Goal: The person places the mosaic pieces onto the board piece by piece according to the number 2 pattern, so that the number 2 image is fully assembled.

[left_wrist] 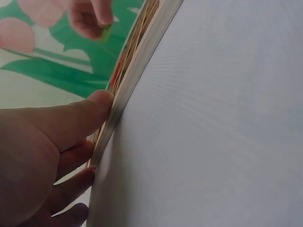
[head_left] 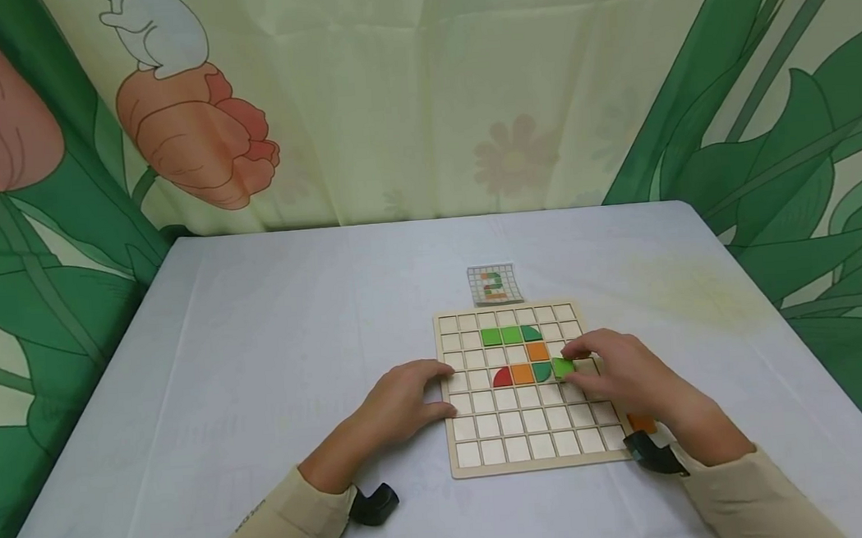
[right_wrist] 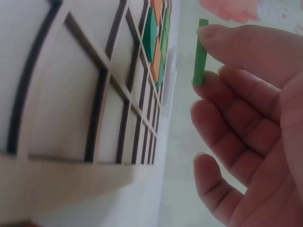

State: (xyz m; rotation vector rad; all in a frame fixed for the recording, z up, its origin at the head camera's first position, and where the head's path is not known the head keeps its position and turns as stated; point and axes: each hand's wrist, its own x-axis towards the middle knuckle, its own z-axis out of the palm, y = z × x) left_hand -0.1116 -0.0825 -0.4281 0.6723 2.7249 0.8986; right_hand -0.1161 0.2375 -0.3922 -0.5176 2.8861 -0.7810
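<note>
The tile (head_left: 563,367) is a plain light green square, flat and thin — seen edge-on from the right wrist, it is a narrow, straight-sided green strip. It is held clear above the grid board (head_left: 539,465), by the right end of the lowest run of coloured pieces. The right hand (head_left: 623,372) pinches it by its edges between thumb and forefinger, with the other fingers loosely bent.

The board is pale wood, its raised strips dividing it into square, white-floored cells. One upper row holds two green squares (head_left: 501,336) and a dark green quarter-round (head_left: 531,334); below that sits an orange square (head_left: 536,351); the next row has a red quarter-round (head_left: 503,376), a second orange square (head_left: 522,374) and another dark green quarter-round (head_left: 543,372).

The left hand (head_left: 403,398) grips nothing — thumb and forefinger spread apart, tips touching the board's left rim. A small card (head_left: 494,285) (printed with a coloured grid figure) lies just beyond the far edge. An orange piece (head_left: 642,423) shows partly beside the right wrist.
</note>
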